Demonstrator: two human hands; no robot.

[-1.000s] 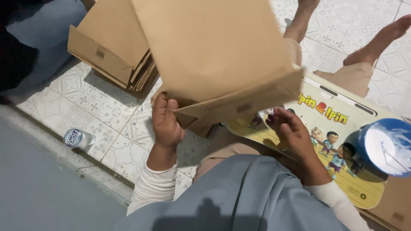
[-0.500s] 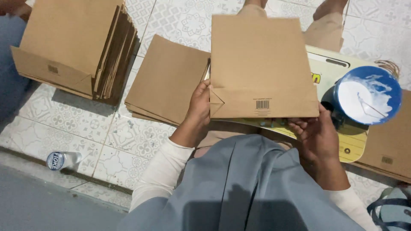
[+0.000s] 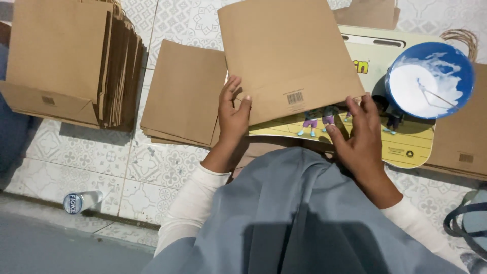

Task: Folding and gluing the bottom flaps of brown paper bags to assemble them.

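Flat brown paper bag lying on the yellow cartoon-printed lap board. Left hand and right hand, fingers spread, press its near edge without gripping. Blue bowl of white paste close beside: a nudge could likely tip it.

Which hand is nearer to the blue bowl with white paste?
The right hand. It rests at the lower right corner of the paper bag, just left of and below the blue bowl. The left hand is at the bag's left edge, farther away.
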